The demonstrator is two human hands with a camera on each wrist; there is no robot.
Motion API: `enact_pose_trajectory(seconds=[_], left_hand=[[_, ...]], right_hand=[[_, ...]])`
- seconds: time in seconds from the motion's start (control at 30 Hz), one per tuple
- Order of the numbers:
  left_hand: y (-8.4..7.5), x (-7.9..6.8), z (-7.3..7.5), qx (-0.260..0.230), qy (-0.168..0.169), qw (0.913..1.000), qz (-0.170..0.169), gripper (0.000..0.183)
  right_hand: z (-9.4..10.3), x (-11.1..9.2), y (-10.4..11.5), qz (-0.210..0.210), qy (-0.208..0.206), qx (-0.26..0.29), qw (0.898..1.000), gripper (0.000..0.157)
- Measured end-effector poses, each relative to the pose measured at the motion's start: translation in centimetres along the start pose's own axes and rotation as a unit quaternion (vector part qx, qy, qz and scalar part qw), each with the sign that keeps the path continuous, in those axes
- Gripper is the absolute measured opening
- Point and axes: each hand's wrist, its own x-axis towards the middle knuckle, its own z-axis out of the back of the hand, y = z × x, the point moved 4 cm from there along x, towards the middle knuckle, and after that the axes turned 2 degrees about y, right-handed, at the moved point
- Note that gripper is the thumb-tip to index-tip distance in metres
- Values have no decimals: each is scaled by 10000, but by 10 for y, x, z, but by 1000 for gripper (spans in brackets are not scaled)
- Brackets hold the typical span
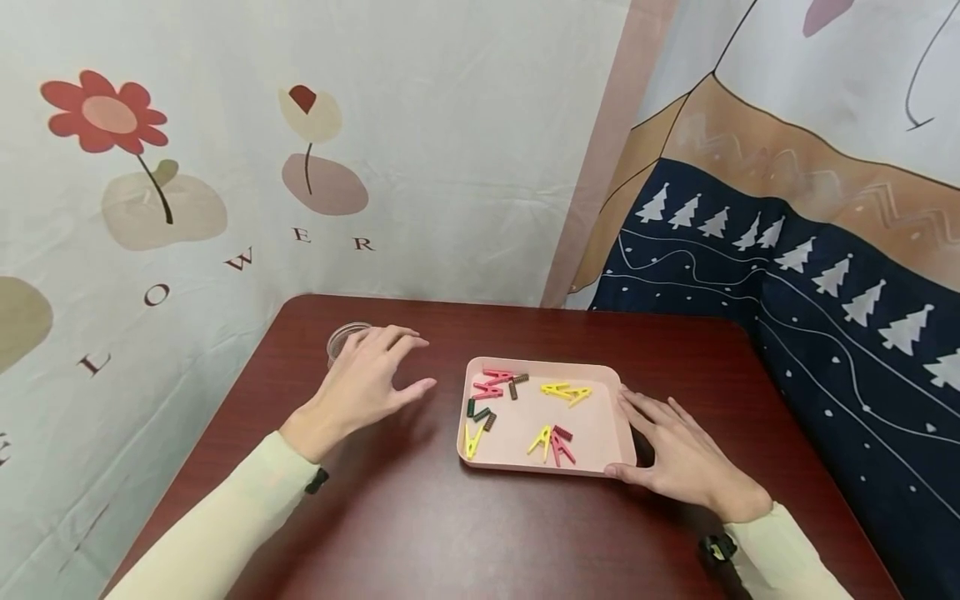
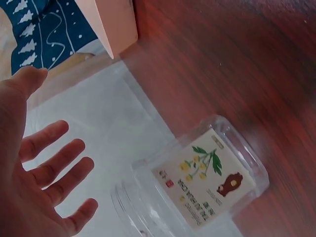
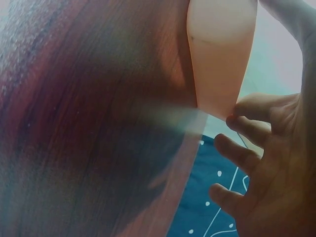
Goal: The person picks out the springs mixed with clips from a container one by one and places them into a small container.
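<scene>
My left hand (image 1: 363, 379) hovers over the table's left side with fingers spread, holding nothing. Just beyond it stands a clear plastic jar (image 1: 341, 337), partly hidden by the hand; the left wrist view shows the jar's printed flower label (image 2: 202, 177). My right hand (image 1: 682, 450) touches the right end of a shallow pink tray (image 1: 592, 421), thumb at the near corner and fingertips along the outer wall. Inside the tray lie pink clips (image 1: 487, 391), yellow clips (image 1: 555, 389) and several small ridged pieces (image 1: 490, 422) in green, brown and dark red.
Tray and jar stand on a dark red-brown wooden table (image 1: 420, 533). Behind it hangs a pale cloth (image 1: 450, 167) with printed flowers and letters. A navy cloth (image 1: 697, 258) with white trees hangs along the right side.
</scene>
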Motion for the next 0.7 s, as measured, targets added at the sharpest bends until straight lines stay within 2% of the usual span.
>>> enact_pose_trajectory(seconds=[0.4,0.7], left_hand=[[-27,9,-16,231,259,9973,-648,58],[-49,20,-28,371,709,9925,-927,59]], right_hand=[[1,0,0,30,25,26,10000,116],[3,0,0,10,67,43,10000,116]])
